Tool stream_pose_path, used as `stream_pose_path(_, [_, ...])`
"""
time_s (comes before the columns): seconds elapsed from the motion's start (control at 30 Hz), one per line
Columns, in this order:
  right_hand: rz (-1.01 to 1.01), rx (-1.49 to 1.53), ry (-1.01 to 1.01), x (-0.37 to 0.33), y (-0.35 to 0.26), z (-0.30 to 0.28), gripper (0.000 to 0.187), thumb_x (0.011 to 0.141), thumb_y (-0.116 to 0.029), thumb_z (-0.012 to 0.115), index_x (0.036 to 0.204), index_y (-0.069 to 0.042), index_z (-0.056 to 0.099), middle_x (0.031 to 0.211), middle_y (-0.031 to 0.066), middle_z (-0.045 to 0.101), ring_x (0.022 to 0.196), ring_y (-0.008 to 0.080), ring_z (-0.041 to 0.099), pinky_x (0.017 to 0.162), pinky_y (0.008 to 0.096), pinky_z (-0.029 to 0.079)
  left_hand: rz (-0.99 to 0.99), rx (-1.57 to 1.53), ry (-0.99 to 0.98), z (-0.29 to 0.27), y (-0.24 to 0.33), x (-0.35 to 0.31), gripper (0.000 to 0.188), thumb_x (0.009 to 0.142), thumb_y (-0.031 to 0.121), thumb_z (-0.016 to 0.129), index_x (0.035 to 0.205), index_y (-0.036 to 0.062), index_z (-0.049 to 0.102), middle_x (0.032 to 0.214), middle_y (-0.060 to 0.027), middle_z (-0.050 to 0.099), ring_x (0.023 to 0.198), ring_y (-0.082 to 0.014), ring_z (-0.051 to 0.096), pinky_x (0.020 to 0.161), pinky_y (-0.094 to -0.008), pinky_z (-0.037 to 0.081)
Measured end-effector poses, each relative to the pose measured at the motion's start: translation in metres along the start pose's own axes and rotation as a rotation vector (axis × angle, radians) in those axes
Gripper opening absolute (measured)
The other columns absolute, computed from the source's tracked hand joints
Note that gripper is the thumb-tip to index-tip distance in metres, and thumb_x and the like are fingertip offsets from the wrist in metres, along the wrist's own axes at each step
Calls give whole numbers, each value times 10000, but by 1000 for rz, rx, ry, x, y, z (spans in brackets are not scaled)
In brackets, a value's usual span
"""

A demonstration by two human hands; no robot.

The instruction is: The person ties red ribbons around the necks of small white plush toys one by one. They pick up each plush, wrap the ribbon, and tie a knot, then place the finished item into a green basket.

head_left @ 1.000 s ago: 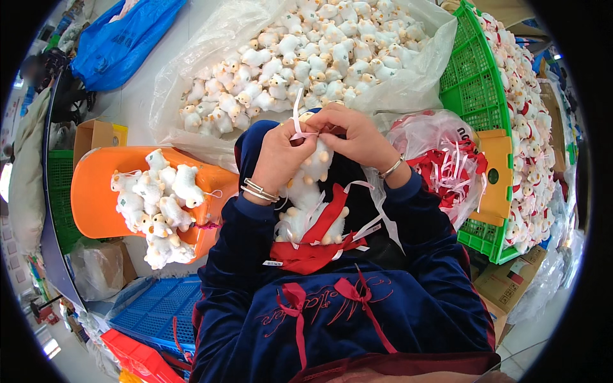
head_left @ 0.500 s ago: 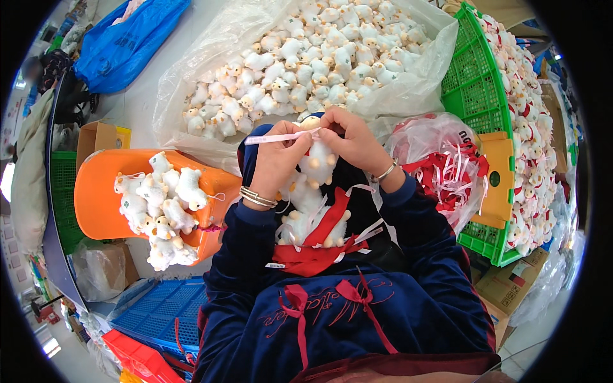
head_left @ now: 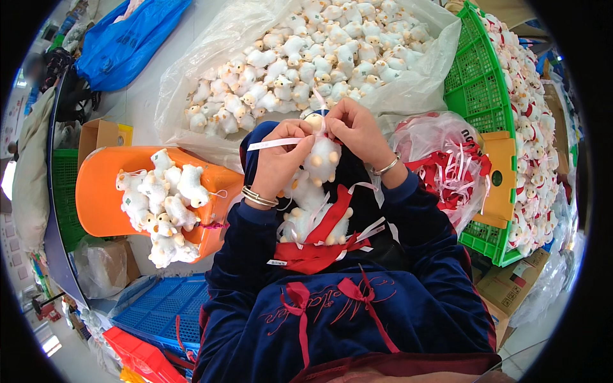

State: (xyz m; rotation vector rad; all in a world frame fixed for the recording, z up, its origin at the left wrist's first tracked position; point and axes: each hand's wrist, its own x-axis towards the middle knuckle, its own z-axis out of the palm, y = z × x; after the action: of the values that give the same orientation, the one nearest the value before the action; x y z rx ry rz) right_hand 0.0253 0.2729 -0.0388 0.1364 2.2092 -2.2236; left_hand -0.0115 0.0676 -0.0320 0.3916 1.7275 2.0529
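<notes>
A small white plush toy (head_left: pixel 321 159) with tan feet is held upright over my lap, a white ribbon at its neck. My left hand (head_left: pixel 281 156) pinches the ribbon (head_left: pixel 276 143), whose printed end sticks out to the left. On the toy's other side, my right hand (head_left: pixel 363 135) has its fingertips closed on the ribbon, with a pale end pointing up past them. The exact crossing of the ribbon is hidden by fingers. Below, more white plush toys (head_left: pixel 306 196) and red fabric strips (head_left: pixel 306 256) with white ribbons lie on my lap.
Ahead lies a large clear plastic sack (head_left: pixel 182 105) full of white plush toys. An orange chair (head_left: pixel 102 191) at left bears several toys. At right are a bag of red strips (head_left: pixel 415 137) and a green crate (head_left: pixel 469 83). A blue crate (head_left: pixel 166 313) sits lower left.
My right hand has shifted slightly right, and a ribbon end now points upward beside it. The toy's body shows more fully between my hands, while the left hand stays nearly in place.
</notes>
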Motion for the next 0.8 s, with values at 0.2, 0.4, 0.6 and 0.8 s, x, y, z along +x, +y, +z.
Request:
stream_pose_path(0.2, [38,95,-40,2,-9,3,157,983,-45,587,1131,6,596,912,29,654,782,77,624,700,239,525,76,10,-11,-1,-5,-1,96,946,57,710,936,25,620,984,-6,674,786,-32,540,694,-206,463])
stream_pose_path(0.4, [27,185,-13,4,-6,-2,143,995,-106,600,1058,14,644,854,27,661,738,87,622,680,249,523,57,137,38,0,-4,-3,124,958,105,721,937,28,626,883,12,665,758,-33,530,665,-213,455])
stream_pose_path(0.6, [41,-314,117,4,-21,13,209,973,-176,672,869,5,665,725,7,645,655,81,593,606,258,489,65,222,50,-1,-3,0,141,972,141,714,939,32,632,819,21,631,719,-38,515,627,-222,441])
stream_pose_path(0.8, [87,28,25,12,-8,10,200,977,-170,678,875,1,664,746,11,656,649,68,579,589,248,466,66,267,33,0,5,1,126,976,139,710,985,26,655,812,29,630,729,-33,521,628,-218,441])
